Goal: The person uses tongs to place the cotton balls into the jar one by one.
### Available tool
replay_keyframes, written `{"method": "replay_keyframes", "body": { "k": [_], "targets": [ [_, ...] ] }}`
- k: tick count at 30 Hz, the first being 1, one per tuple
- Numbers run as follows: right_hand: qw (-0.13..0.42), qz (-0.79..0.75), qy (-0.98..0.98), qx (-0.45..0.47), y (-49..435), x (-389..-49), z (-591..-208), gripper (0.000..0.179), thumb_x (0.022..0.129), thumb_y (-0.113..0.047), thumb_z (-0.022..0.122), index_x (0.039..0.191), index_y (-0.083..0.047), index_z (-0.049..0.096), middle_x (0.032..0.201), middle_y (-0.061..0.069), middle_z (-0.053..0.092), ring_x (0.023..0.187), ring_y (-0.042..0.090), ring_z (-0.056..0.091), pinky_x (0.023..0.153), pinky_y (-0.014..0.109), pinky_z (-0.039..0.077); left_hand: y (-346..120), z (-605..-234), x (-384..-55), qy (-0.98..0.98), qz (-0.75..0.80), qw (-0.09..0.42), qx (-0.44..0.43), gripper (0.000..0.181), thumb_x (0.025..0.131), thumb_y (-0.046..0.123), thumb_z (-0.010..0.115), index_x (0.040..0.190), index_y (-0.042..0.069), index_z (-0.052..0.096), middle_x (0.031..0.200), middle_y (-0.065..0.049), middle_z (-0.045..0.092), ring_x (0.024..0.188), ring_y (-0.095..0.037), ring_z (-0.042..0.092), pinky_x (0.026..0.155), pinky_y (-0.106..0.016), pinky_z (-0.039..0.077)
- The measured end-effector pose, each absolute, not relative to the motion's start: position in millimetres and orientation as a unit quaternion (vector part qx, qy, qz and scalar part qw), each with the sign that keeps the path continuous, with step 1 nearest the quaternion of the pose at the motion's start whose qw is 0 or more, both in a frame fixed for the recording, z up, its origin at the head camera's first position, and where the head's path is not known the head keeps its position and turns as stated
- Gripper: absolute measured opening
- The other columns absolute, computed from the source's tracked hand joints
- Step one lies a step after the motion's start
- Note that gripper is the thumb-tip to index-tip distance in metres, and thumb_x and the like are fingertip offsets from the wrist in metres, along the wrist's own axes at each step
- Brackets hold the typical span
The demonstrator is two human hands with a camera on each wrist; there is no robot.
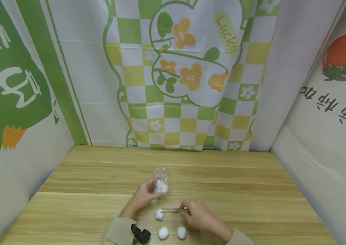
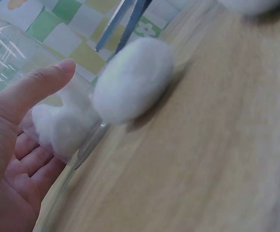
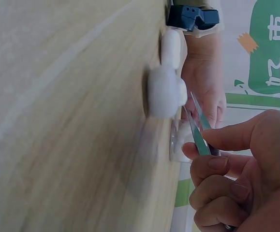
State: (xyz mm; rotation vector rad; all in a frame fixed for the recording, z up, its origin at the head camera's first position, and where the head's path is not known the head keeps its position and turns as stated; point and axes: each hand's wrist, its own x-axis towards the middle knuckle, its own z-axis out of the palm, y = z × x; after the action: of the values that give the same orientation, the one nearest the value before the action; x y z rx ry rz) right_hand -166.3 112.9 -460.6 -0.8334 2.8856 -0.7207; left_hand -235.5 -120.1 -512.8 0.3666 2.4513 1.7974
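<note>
My left hand [image 1: 143, 196] holds a clear glass jar [image 1: 161, 174] upright on the table, thumb on the near side and fingers round the far side. White cotton balls [image 2: 65, 128] lie in the lower part of the jar. My right hand [image 1: 200, 215] pinches metal tweezers [image 3: 198, 133] between thumb and fingers. Their tips stand apart and point left, right at a loose cotton ball [image 1: 159, 216] in front of the jar. Two more cotton balls, a middle one [image 1: 163, 233] and a right one [image 1: 181, 232], sit nearer the front edge.
The wooden table [image 1: 237, 183] stretches out behind and to both sides of the hands. Printed cloth [image 1: 173, 112] hangs along its back and sides. A black wrist mount [image 1: 141, 234] sits on the left sleeve, close to the loose cotton balls.
</note>
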Motion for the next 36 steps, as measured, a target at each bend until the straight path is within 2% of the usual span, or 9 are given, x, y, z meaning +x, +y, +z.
{"method": "replay_keyframes", "body": {
  "k": [10, 15, 20, 26, 36],
  "targets": [
    [0.048, -0.237, 0.934, -0.261, 110, -167, -466, 0.011, 0.088, -0.020, 0.067, 0.093, -0.011, 0.068, 0.069, -0.004, 0.063, 0.057, -0.001, 0.042, 0.049, 0.016, 0.034, -120, -511, -235, 0.798, 0.591, 0.048, 0.108, 0.064, 0.080, 0.017, 0.079, 0.134, 0.000, 0.051, 0.130, -0.021, 0.061, 0.124, -0.038, 0.057, 0.109, -0.050, 0.046],
    [0.054, -0.206, 0.941, -0.262, 107, -168, -467, 0.012, 0.088, -0.021, 0.067, 0.094, -0.011, 0.069, 0.073, -0.002, 0.066, 0.059, 0.001, 0.046, 0.052, 0.018, 0.036, -120, -509, -234, 0.796, 0.593, 0.048, 0.110, 0.064, 0.080, 0.017, 0.078, 0.135, 0.000, 0.051, 0.131, -0.021, 0.061, 0.125, -0.037, 0.057, 0.109, -0.049, 0.046],
    [0.043, -0.181, 0.947, -0.262, 103, -167, -466, 0.010, 0.087, -0.021, 0.067, 0.092, -0.013, 0.067, 0.075, 0.000, 0.068, 0.061, 0.004, 0.049, 0.053, 0.020, 0.038, -120, -510, -234, 0.796, 0.593, 0.044, 0.114, 0.062, 0.080, 0.017, 0.079, 0.134, 0.000, 0.052, 0.130, -0.021, 0.062, 0.125, -0.037, 0.057, 0.109, -0.049, 0.046],
    [0.030, -0.169, 0.949, -0.265, 101, -165, -466, 0.004, 0.086, -0.019, 0.067, 0.086, -0.017, 0.063, 0.067, -0.004, 0.062, 0.057, 0.004, 0.044, 0.050, 0.020, 0.034, -120, -512, -236, 0.797, 0.591, 0.041, 0.116, 0.062, 0.079, 0.017, 0.079, 0.133, 0.000, 0.053, 0.129, -0.021, 0.062, 0.124, -0.038, 0.058, 0.108, -0.049, 0.047],
    [0.002, -0.192, 0.941, -0.278, 103, -164, -464, 0.007, 0.085, -0.015, 0.067, 0.080, -0.017, 0.063, 0.065, -0.007, 0.060, 0.057, 0.000, 0.041, 0.049, 0.016, 0.030, -120, -511, -234, 0.802, 0.586, 0.040, 0.112, 0.062, 0.079, 0.018, 0.079, 0.132, 0.001, 0.053, 0.130, -0.021, 0.062, 0.124, -0.037, 0.058, 0.109, -0.049, 0.047]
  ]
}}
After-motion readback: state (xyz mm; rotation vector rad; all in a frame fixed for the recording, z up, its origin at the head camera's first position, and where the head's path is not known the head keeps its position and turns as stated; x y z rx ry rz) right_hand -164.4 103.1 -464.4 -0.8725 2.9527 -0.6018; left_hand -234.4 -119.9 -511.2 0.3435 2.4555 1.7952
